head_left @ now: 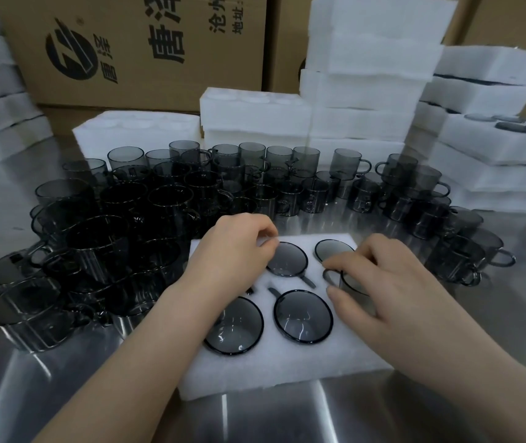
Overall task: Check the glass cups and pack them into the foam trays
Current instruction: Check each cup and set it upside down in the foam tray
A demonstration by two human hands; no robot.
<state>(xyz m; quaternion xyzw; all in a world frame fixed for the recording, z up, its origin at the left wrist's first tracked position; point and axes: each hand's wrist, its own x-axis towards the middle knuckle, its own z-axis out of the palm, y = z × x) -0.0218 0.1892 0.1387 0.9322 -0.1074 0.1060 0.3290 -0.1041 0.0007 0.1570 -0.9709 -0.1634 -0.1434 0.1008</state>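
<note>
1. The right hand is seen with its fingers curled over a glass cup, the thumb laid against the near wall; most of that cup is hidden under the palm, and only its handle loop is shown, just left of the fingertips; whether its base is fully down in the foam tray cannot be told
2. The left hand is seen with fingers curled and tips bunched at the far-left rim of a seated cup; whether that rim is pinched or merely touched cannot be told; the tray slot beneath this palm is hidden
3. A far cup is partly covered by the right fingertips; a front-left cup and a front-middle cup are seated nearer than both sets of fingers, in plain view
4. Loose cups are crowded beyond and left of the left fingers, up to the tray's left edge, blurred and overlapping; bare metal table is left open right of the right fingers
5. Foam stacks and cardboard boxes are set well beyond all fingers, cut off at the top
</note>
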